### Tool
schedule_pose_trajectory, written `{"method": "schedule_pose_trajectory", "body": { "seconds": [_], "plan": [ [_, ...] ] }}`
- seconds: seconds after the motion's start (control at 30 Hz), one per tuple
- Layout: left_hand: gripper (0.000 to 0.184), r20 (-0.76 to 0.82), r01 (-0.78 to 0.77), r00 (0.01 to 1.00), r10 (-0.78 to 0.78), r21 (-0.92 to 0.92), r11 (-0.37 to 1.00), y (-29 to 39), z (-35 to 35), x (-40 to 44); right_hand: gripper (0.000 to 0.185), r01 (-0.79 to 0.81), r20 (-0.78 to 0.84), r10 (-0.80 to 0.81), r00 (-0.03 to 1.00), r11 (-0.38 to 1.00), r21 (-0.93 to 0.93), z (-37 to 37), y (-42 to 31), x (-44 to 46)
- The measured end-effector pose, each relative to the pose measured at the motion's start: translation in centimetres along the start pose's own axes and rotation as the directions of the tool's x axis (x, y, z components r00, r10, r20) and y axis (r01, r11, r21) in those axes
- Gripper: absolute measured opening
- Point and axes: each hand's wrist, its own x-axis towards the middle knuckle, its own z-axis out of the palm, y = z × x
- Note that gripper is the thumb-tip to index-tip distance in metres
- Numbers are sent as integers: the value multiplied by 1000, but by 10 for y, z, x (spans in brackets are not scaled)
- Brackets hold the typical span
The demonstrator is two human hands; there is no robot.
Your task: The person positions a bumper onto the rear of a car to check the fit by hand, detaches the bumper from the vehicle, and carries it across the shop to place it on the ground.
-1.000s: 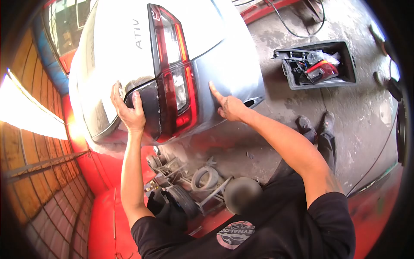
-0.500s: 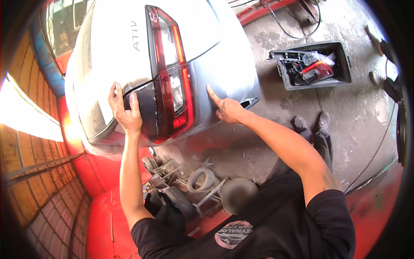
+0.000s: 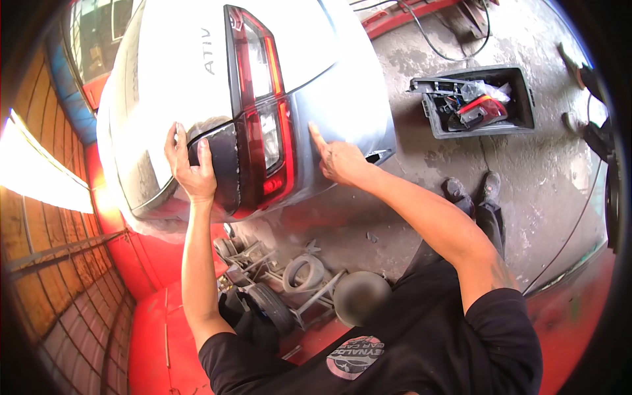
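Observation:
The rear of a silver car (image 3: 164, 72) fills the upper middle, with a red and clear tail light (image 3: 266, 125) on its corner. My left hand (image 3: 192, 168) rests at the edge of a dark panel section (image 3: 222, 158) left of the light, fingers and thumb apart, holding nothing visible. On the grey body panel (image 3: 349, 99) right of the light, the index finger of my right hand (image 3: 342, 161) is stretched out and lies at the surface; its other fingers are curled, with nothing seen in them.
A black bin (image 3: 484, 133) with a tail light and plastic parts stands on the floor (image 3: 421, 217) at right. Tyres (image 3: 303, 273) and metal frames lie below the car. Another person's feet (image 3: 574, 124) show at the far right. A cable (image 3: 444, 56) curls near the top.
My right hand has moved a little left across the panel, its fingertip now closer to the tail light. My left hand stays at the dark panel section. The view has shifted slightly.

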Motion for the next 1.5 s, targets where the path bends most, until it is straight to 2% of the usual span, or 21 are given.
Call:
{"method": "schedule_pose_trajectory", "body": {
  "seconds": [0.07, 0.17, 0.27, 0.37, 0.4, 0.47, 0.57, 0.63, 0.7, 0.9, 1.03, 1.33, 1.4, 1.43, 1.5],
  "plan": [
    [51, -1, 2, 1000, -2, -3, 1000, -2, 0, -1, 94, 132, -301, -169, 939, 982, -138, -7, 0, 11],
    [51, 1, 7, 1000, -7, -2, 1000, -2, -1, -1, 92, 63, -347, -148, 926, 968, -244, -28, -6, 32],
    [51, -8, 4, 1000, -4, -8, 1000, -4, 0, 0, 87, 92, -432, -228, 873, 946, -312, -30, -2, 42],
    [53, -12, 7, 1000, -8, -24, 1000, -6, 0, -3, 81, 76, -478, -229, 848, 945, -319, -31, -2, 48],
    [55, -12, 12, 1000, -12, -31, 999, -6, 0, -2, 81, 73, -482, -232, 845, 943, -325, -33, -2, 49],
    [55, -13, 21, 1000, -22, -35, 999, -3, -1, -1, 76, 32, -437, -254, 863, 890, -454, -39, -3, 54],
    [54, -2, 47, 999, -47, -17, 999, -4, -2, -2, 74, 14, -389, -182, 903, 918, -397, -47, -9, 56],
    [54, -13, 60, 998, -60, -24, 998, -4, -2, -2, 72, 51, -463, -319, 827, 862, -504, -44, -4, 57],
    [53, -8, 38, 999, -39, -26, 999, -4, -4, 0, 71, -15, -329, -121, 937, 924, -382, -57, -14, 52],
    [55, -4, 13, 1000, -13, -5, 1000, -3, -6, 3, 86, 24, -330, -126, 936, 954, -298, -46, -2, 56],
    [56, 6, -3, 1000, 3, 11, 1000, -1, -7, 5, 88, 0, -279, -104, 955, 937, -350, -42, 1, 55],
    [53, -1, -17, 1000, 17, 10, 1000, -4, -6, 4, 97, 49, -242, -119, 963, 959, -278, -41, 5, 56],
    [53, 3, -3, 1000, 3, 8, 1000, -3, -6, 3, 103, 62, -203, -81, 976, 993, -101, -43, 1, 55],
    [53, 3, 6, 1000, -6, 7, 1000, -2, -6, 4, 103, 59, -202, -78, 976, 993, -98, -45, -1, 55],
    [53, 8, -5, 1000, 5, -1, 1000, -4, -5, 4, 108, 40, -172, -33, 985, 999, 36, -44, -4, 51]
  ]
}}
